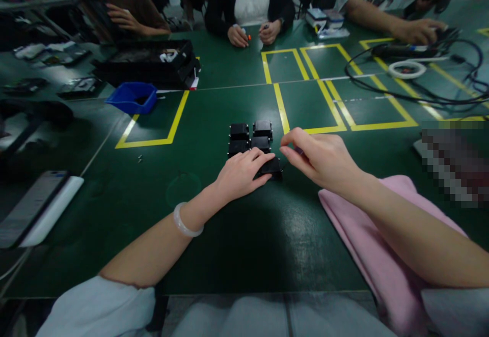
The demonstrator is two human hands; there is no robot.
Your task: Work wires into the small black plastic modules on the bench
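Several small black boxes [239, 132] with shiny metal bits at their corners stand close together in rows on the green table. My left hand [242, 171] lies over the nearest ones, its thumb and index finger on either side of the front black box [272, 166]. Just to the right, my right hand [317, 156] is raised with thumb and index finger pinched, close to the right edge of that box. Whatever sits between those fingertips is too small to make out.
Left of the boxes lie a few tiny metal pieces [140, 158]. Beyond are a blue scoop bin [133, 97] and black trays [153, 67]. A phone [34, 199] rests at left, a pink cloth [385, 245] under my right forearm. Cables [420, 97] loop at right; people sit opposite.
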